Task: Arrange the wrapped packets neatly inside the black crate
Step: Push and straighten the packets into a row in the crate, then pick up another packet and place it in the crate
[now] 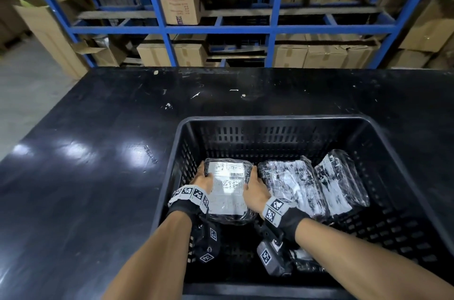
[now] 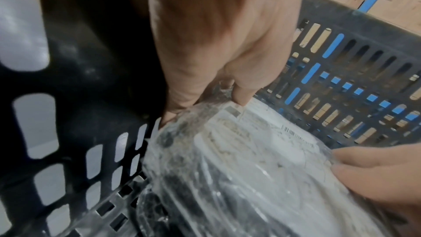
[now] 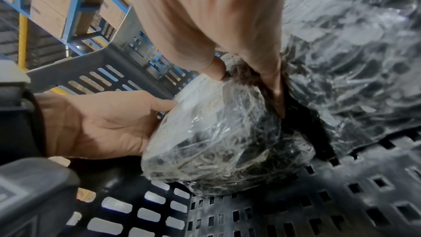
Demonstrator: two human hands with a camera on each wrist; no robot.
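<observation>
Seating a labelled packet [image 1: 227, 189] at nine o'clock in the black crate [image 1: 270, 120], held between both hands.

A snag is judged likely on the left: the left hand [image 1: 201, 180] is wedged between packet and slotted wall, its fingers [image 2: 182, 96] curled over the far corner, so knuckles or film could catch in the slots. The right hand [image 1: 255, 189] is clamped on the opposite edge, fingers pushed into the gap beside the middle packet [image 1: 292, 184], which could be shoved askew. A third packet [image 1: 341, 177] is leaned at three o'clock, and may topple. The crate is set on the bench [image 1: 98, 152].
</observation>
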